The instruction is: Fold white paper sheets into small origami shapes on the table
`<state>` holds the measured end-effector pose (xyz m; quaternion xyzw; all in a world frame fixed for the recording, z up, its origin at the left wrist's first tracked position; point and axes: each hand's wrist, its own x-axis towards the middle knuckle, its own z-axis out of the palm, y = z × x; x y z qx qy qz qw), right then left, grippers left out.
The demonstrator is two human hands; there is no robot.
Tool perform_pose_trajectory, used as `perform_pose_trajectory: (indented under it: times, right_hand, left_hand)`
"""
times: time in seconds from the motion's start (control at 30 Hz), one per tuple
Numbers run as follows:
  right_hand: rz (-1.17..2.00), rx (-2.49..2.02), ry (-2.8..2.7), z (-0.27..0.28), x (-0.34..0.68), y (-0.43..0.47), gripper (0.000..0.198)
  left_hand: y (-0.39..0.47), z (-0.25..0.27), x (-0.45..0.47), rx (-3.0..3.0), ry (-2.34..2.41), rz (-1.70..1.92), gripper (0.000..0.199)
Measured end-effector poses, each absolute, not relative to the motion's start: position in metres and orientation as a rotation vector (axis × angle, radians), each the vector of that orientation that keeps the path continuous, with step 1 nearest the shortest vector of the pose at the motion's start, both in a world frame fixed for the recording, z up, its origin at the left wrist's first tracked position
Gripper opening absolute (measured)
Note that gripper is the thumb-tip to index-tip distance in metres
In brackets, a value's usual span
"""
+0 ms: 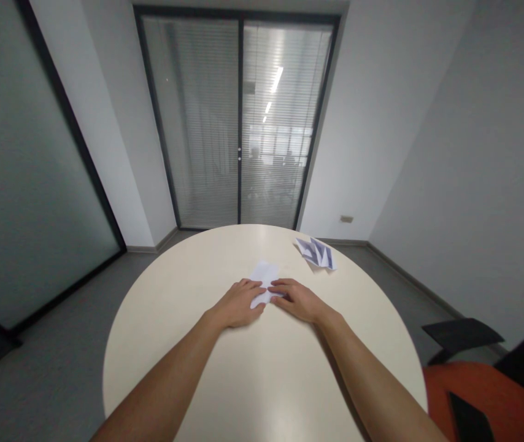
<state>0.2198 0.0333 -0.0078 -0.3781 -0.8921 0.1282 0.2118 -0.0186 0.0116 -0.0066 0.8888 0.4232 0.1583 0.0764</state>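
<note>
A small white sheet of paper (264, 271) lies on the round cream table (188, 264), in front of me. My left hand (242, 304) rests on its left side, palm down, fingers stretched across the paper. From the right, my right hand (299, 299) presses on the same sheet with its fingers extended. The fingertips of both hands nearly meet at the middle of the paper. Parts of the sheet are hidden under the fingers, so its folds cannot be made out fully.
Folded white paper pieces (317, 253) stand near the table's far right edge. An orange chair (487, 399) with black armrests is at the lower right. Beyond the table are glass panels with blinds (192, 123) and a white wall (381, 110).
</note>
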Motion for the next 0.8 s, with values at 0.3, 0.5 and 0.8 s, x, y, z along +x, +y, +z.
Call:
perform_pose_trajectory:
  times: [0.3, 0.5, 0.8]
  right_hand:
    - [0.339, -1.012, -2.451, -0.01, 0.219, 0.035, 0.042]
    - [0.32, -0.985, -2.455, -0.006, 0.218, 0.034, 0.043]
    - [0.302, -0.973, -2.437, -0.001, 0.214, 0.031, 0.044]
  left_hand:
    - [0.012, -0.012, -0.02, 2.686, 1.26, 0.489, 0.056]
    - [0.013, -0.014, -0.02, 2.694, 1.252, 0.537, 0.053]
    - [0.007, 0.0, -0.016, 2.663, 1.242, 0.529, 0.055]
